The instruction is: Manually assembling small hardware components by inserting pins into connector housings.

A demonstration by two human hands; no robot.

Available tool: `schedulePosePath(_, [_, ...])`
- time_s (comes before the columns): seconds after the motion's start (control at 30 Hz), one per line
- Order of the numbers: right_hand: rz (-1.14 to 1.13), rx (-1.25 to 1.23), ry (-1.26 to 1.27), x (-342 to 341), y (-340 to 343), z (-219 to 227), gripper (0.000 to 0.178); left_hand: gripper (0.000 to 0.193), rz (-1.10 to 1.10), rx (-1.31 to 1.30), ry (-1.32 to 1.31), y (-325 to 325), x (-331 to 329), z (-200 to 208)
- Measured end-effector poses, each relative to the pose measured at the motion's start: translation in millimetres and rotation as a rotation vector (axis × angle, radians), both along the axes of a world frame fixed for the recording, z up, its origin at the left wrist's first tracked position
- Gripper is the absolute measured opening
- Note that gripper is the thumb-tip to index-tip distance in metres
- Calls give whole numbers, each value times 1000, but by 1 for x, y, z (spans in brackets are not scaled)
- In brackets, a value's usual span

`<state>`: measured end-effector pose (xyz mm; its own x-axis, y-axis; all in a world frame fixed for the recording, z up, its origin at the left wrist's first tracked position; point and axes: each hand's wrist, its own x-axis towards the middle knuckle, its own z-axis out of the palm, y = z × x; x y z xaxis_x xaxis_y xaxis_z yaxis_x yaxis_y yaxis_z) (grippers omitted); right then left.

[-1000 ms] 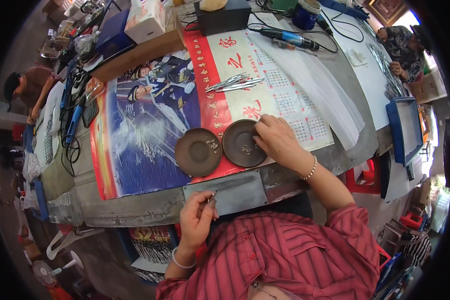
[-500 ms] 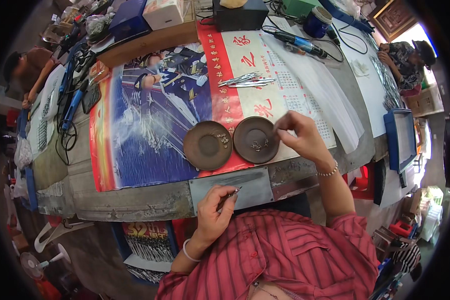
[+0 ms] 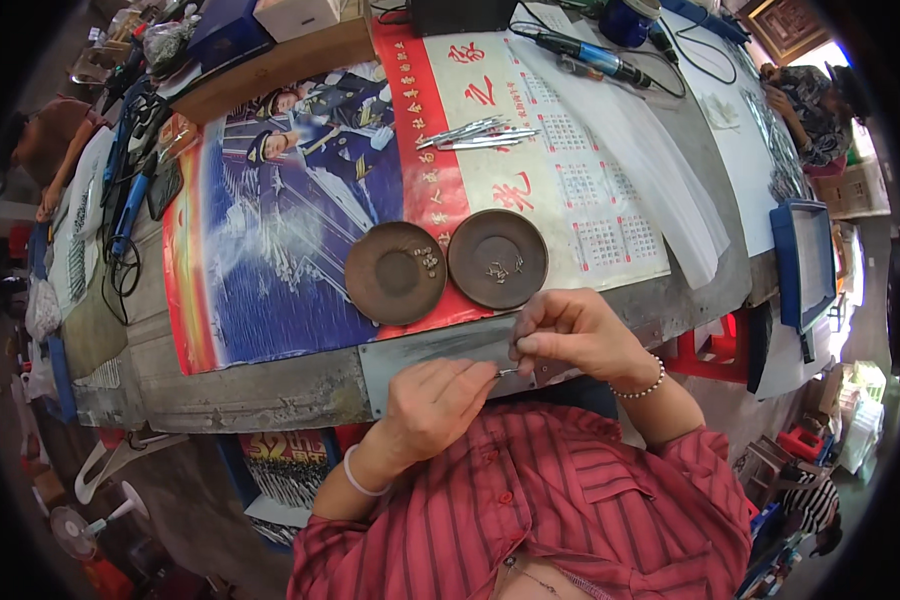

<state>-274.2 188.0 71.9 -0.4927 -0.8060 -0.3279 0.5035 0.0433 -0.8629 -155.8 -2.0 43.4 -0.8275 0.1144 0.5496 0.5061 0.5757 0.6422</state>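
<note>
Near the table's front edge my left hand (image 3: pixel 438 405) is closed round a slender metal piece (image 3: pixel 508 372), whose tip sticks out between thumb and fingers; the rest is hidden in the hand. My right hand (image 3: pixel 580 338) is pinched beside that tip, and whatever it holds is too small to make out. Just beyond the hands are two round brown dishes. Small pale metal bits lie in the left dish (image 3: pixel 390 285), and several thin small pieces lie in the right dish (image 3: pixel 495 275). Farther off, a bundle of slender silvery pieces (image 3: pixel 485 135) rests on the printed poster.
A glossy poster (image 3: pixel 300 250) covers much of the grey table (image 3: pixel 250 400). A metal plate (image 3: pixel 410 365) lies at its front edge. Blue-handled tools with cords (image 3: pixel 600 62) are at the back right, and a box (image 3: pixel 300 15) at the back. People sit at both far sides.
My right hand has come from beside the right dish down to the tip of the metal piece. My left hand has turned toward it. The view has shifted slightly.
</note>
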Motion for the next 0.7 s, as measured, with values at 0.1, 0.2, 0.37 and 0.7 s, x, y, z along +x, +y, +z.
schedulePosePath(0.1, [116, -6, 43, 5, -3, 0, 13, 34, -36, -237, 66, -7, 3, 7])
schedulePosePath(0.2, [159, -13, 146, 8, -5, -6, 16, 27, -44, -371, 109, -8, 3, 19])
schedulePosePath(0.37, [219, 7, 178, 11, -8, 1, 18, 25, -66, -454, 152, -12, 6, 27])
schedulePosePath(0.7, [234, 95, 310, 16, -16, 6, 19, 24, -56, -496, 169, -17, 10, 26])
